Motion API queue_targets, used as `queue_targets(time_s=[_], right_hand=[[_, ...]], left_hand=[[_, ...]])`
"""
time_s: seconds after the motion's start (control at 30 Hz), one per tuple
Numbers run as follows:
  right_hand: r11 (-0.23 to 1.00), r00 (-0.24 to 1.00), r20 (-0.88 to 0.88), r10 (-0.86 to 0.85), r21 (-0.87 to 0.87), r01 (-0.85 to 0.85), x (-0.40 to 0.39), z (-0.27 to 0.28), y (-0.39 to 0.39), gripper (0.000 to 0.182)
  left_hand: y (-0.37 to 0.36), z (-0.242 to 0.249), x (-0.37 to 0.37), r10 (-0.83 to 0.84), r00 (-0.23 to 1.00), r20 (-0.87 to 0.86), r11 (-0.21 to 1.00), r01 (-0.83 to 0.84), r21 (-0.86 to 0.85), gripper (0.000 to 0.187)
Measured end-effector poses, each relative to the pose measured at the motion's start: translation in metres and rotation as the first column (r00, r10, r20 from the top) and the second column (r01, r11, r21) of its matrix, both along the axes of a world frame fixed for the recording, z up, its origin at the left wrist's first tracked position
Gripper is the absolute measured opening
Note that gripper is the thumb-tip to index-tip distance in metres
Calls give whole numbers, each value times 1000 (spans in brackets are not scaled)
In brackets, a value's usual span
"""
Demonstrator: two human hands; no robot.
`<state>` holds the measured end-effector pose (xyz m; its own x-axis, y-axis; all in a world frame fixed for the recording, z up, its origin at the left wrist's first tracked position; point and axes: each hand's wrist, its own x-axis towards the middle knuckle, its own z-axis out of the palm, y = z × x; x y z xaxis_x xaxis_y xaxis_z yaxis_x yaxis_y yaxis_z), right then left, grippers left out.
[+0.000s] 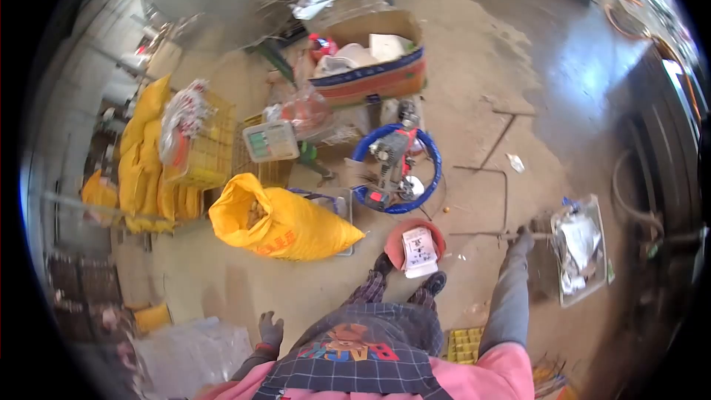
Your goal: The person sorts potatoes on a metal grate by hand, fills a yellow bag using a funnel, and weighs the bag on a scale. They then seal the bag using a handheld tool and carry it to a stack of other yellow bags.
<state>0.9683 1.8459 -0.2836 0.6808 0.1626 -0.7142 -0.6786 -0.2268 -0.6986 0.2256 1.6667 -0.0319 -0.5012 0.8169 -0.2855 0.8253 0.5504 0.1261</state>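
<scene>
My left hand [271, 331], in a grey glove, hangs at my left side with its fingers apart and nothing in them. On the right my arm is stretched out, and my gloved right hand [521, 240] is closed around a thin metal bar [481, 234]. The bar appears to belong to a bent metal frame over the floor. Just right of that hand is a rectangular bin [598, 233] with crumpled silvery and white wrapping inside. A reddish basin [395, 246] by my feet has a white printed carton [420, 248] in it.
A full yellow sack [311, 226] stands open-topped on a scale with a display [271, 141]. A blue-rimmed round tub [435, 178] holds a tool-like device. Behind are a cardboard box [378, 81], a yellow crate [215, 141] and stacked yellow sacks [137, 178]. Dark machinery [644, 133] lines the right.
</scene>
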Motion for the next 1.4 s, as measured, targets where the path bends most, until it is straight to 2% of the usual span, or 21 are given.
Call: queue_targets(time_s=[0.07, 0.13, 0.23, 0.33, 0.43, 0.6, 0.73, 0.8, 0.9, 0.93, 0.97, 1.0, 1.03, 1.07, 1.1, 1.17, 1.23, 1.27, 1.3, 1.33, 1.4], right_hand=[[996, 998, -63, -22, -82, 17, -28, 30, 23, 22], [899, 767, -640, 47, 362, 247, -50, 19, 3, 24], [945, 870, -491, -53, 256, 202, -78, 23, 4, 24], [691, 812, -380, 442, 722, -38, -45, -75, -50, 22], [930, 833, -523, 179, 366, 29, -64, 23, -28, 34], [924, 830, -526, 184, 381, 37, -70, 14, 10, 34], [937, 785, -610, 106, 325, 126, -65, 2, -16, 30], [904, 831, -496, 252, 427, -19, -65, -21, -41, 28], [967, 897, -383, 220, 205, -149, -124, 83, -64, 20], [949, 909, -328, 257, 264, -174, -142, 85, -75, 37], [904, 853, -394, 342, 384, -185, -156, 80, -84, 33], [882, 826, -419, 376, 434, -181, -190, 99, -83, 35], [695, 660, -410, 629, 678, -241, -221, 95, -80, 36], [813, 706, -456, 542, 498, -303, -293, 165, -52, 29], [668, 650, -285, 704, 576, -471, -351, 194, -29, 29], [392, 515, -65, 855, 730, -559, -476, 247, 29, 42], [271, 317, -123, 941, 834, -481, -606, 305, 93, 44], [227, 207, -157, 966, 898, -377, -664, 285, 122, 44], [193, 157, -130, 979, 841, -505, -725, 317, 144, 43], [201, 87, -188, 978, 759, -619, -772, 293, 167, 44], [128, 29, -190, 981, 532, -837, -833, 217, 201, 48]], left_hand=[[17, 4, 41, -101, 983, 156, 992, 87, 97, 41], [28, 8, 71, -229, 960, 162, 973, 219, 77, 41], [37, 26, 104, -270, 920, 283, 963, 253, 97, 41], [4, 18, 96, -115, 947, 300, 990, 84, 113, 40], [-56, -6, 70, 87, 955, 284, 991, -112, 71, 38], [-151, -27, 50, 557, 781, 282, 830, -507, -233, 47], [-168, -38, 28, 614, 742, 271, 780, -518, -351, 49], [-140, -39, 9, 544, 805, 238, 836, -493, -242, 47], [-62, -85, -73, 377, 877, 299, 866, -448, 223, 39], [-10, -82, -102, 507, 394, 767, 528, -845, 85, 35], [58, -12, -86, 107, -54, 993, 171, -983, -71, 39], [107, 17, -104, -249, -293, 923, 120, -955, -270, 48], [146, 24, -131, -469, -445, 763, 234, -895, -379, 52], [191, 41, -147, -472, -482, 738, 304, -875, -377, 53], [236, 54, -159, -471, -519, 714, 376, -850, -370, 54], [314, 31, -193, -331, -600, 728, 392, -790, -472, 59], [362, -5, -205, -103, -556, 825, 363, -793, -490, 67], [350, -72, -213, 11, -273, 962, 577, -784, -229, 68], [325, -87, -199, 128, -270, 954, 595, -749, -292, 66], [300, -99, -184, 240, -265, 934, 607, -709, -358, 65], [251, -100, -154, 199, -576, 793, 368, -706, -606, 60]])
